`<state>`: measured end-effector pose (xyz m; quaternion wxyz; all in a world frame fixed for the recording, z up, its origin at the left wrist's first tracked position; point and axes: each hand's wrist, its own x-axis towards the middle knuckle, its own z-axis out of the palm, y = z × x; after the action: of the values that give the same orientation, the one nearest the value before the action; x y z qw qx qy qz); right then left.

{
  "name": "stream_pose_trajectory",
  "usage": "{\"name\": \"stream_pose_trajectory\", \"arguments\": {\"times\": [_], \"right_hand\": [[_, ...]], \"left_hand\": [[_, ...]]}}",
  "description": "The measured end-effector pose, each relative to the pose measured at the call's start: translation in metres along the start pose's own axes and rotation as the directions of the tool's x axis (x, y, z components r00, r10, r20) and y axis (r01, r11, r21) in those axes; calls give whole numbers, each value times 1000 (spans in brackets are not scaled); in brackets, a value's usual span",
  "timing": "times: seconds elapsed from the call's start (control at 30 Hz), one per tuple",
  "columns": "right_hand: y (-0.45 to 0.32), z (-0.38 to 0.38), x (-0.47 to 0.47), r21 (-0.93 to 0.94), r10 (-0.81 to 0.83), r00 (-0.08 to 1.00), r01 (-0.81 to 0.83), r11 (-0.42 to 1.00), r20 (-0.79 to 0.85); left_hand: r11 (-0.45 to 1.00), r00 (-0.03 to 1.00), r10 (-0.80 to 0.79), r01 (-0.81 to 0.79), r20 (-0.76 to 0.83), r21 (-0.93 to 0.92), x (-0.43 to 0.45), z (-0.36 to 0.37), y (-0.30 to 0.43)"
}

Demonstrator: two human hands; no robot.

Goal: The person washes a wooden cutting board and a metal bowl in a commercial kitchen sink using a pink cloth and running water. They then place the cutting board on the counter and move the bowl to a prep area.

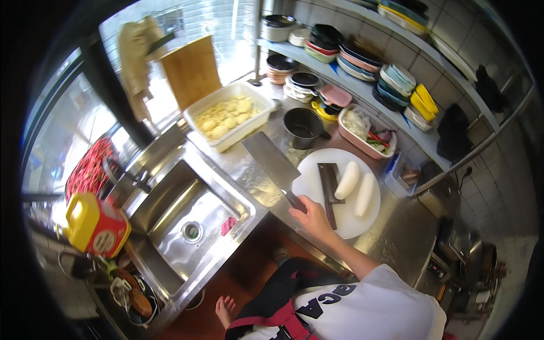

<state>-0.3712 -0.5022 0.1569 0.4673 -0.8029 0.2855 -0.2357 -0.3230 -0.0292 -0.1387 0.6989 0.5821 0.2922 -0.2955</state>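
My right hand [312,216] grips the handle of a broad metal cleaver [272,158], whose blade lies over the steel counter left of the round white cutting board [307,187]. On the board rest a second, dark-looking cleaver [326,180] and two peeled white radishes [348,180], which look like daikon. Low in the view, beside the apron, my left hand [225,309] holds nothing, its fingers apart and slightly curled. A white plastic tub [227,143] of peeled, pale yellow potatoes [229,117] stands behind the cleaver.
The steel sink [204,212] with a faucet [138,180] is at left, a pink cloth [228,226] inside. A yellow jug [80,216] stands beside it. Behind the board are a black pot [302,127], a pink vegetable basket [361,146] and a shelf [361,88] of stacked dishes.
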Motion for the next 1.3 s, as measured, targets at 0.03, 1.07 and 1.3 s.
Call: {"name": "stream_pose_trajectory", "arguments": {"times": [0.03,1.07,1.3], "right_hand": [[14,-14,12,-87,53,998,-55,995,-28],[142,-196,73,501,527,831,-385,776,-178],[113,-178,32,488,571,793,-420,765,-212]], "left_hand": [[998,996,0,-6,88,66,5,37,20],[901,709,-102,-232,697,367,46,590,172],[885,761,-359,94,540,456,95,762,144]]}}
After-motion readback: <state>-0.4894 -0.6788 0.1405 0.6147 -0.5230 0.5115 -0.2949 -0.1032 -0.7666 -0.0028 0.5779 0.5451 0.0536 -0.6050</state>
